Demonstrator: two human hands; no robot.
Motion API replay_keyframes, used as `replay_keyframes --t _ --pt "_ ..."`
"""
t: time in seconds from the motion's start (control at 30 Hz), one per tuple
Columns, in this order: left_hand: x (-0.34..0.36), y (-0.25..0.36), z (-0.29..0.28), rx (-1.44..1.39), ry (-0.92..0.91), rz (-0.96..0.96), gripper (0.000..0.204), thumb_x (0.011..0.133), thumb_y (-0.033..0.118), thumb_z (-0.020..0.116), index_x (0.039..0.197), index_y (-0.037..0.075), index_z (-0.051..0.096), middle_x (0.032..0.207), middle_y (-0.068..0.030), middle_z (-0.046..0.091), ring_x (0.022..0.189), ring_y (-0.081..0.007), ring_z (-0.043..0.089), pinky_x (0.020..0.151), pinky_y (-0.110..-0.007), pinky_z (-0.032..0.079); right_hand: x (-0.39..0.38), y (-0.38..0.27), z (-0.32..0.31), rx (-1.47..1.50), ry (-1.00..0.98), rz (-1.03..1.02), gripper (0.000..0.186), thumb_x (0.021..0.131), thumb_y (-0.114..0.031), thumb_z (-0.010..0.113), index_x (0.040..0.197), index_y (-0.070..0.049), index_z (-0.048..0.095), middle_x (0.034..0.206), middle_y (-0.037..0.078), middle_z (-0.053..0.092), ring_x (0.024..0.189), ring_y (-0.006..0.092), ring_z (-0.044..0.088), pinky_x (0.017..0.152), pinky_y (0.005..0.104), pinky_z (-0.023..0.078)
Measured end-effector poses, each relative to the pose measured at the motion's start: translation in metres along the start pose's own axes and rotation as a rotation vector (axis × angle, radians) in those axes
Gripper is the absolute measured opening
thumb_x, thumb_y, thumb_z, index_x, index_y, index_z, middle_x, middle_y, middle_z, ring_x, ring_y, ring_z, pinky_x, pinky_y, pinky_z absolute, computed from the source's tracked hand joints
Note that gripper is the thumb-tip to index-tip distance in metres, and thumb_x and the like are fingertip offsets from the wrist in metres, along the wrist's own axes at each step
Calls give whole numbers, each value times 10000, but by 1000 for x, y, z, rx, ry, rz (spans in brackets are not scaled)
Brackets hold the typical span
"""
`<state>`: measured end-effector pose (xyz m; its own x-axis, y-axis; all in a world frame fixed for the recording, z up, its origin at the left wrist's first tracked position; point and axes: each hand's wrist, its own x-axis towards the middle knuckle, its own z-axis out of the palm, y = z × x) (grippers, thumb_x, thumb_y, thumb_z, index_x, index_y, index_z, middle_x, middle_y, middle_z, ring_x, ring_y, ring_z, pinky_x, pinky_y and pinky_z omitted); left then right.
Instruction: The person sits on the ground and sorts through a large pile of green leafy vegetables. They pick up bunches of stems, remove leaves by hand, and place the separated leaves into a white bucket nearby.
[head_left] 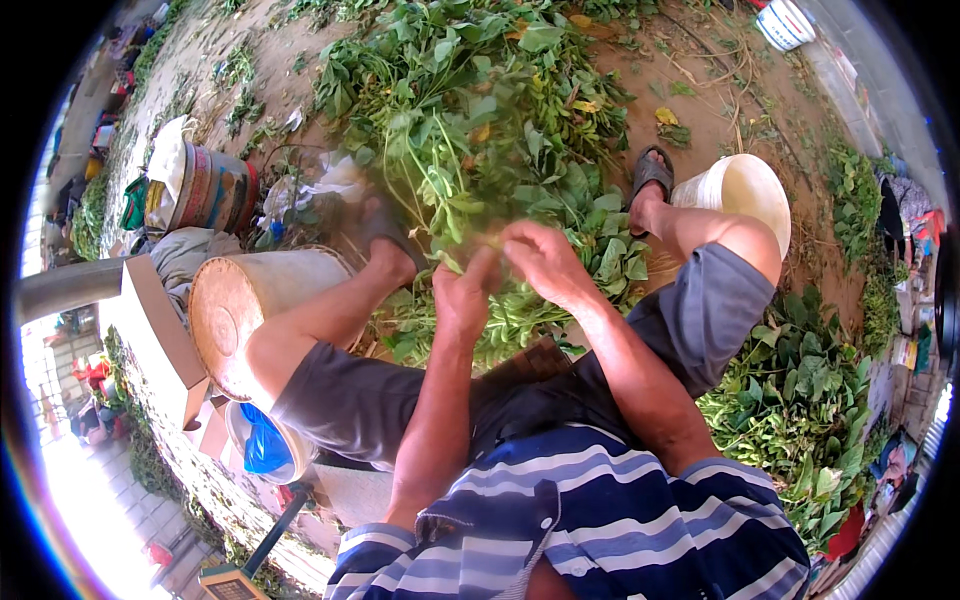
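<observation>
My left hand [463, 298] is closed around a leafy bean plant [440, 185] with green pods, which stands up from the fist and is partly smeared by motion. Close beside it, my right hand [548, 264] is closed too, its thumb and fingers pinched together at the plant. What lies between those fingertips is too blurred to make out. Beyond both hands a big heap of bean plants [560, 70] covers the ground, and loose green pods [510, 315] show below them, between my legs.
A white bucket [745, 195] lies tipped by my right leg. Left of me are a dirty pale bucket [225, 320], a cardboard box [160, 335] and a small bucket with a blue bag [265, 440]. More plants [800, 400] are piled at the right. A patterned bucket [215, 190] stands far left.
</observation>
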<state>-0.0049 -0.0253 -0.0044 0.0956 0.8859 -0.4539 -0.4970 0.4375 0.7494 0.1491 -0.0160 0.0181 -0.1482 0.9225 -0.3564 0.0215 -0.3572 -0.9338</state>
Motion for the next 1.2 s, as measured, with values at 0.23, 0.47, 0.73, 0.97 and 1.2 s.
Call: replay_keyframes --t 0.23,0.47,0.73,0.97,1.2 --pt "0 5 2 -163 -18 -42 163 862 -12 654 1000 57 601 847 -22 629 671 -116 557 547 -252 415 1 -3 5 87 58 -3 119 906 -117 565 935 -8 603 750 20 573 614 76 492 519 245 367" --pt "3 4 0 -87 27 -26 206 817 -46 682 982 50 606 820 -26 633 617 -126 547 536 -267 410 -4 -6 -1 139 -62 100 97 889 -140 600 901 -44 607 694 -18 547 602 64 489 515 230 357" --pt "1 6 2 -48 -19 -75 168 831 -19 688 968 40 611 797 -25 614 612 -116 519 533 -266 400 1 9 -5 80 -78 51 49 850 -85 573 871 -50 598 684 -33 508 593 49 444 519 222 323" --pt "-3 7 -6 -257 -144 -200 148 882 20 645 1021 41 602 829 -17 598 657 -107 513 542 -244 387 -2 -7 -3 171 -142 17 43 832 -76 566 832 -56 604 640 -68 464 536 25 375 476 213 264" --pt "-4 1 1 97 -100 -17 124 862 16 681 975 27 633 786 -21 613 622 -114 530 532 -266 406 -4 8 -4 705 -47 373 32 817 -88 555 813 -70 581 592 -52 448 485 56 366 440 234 273"
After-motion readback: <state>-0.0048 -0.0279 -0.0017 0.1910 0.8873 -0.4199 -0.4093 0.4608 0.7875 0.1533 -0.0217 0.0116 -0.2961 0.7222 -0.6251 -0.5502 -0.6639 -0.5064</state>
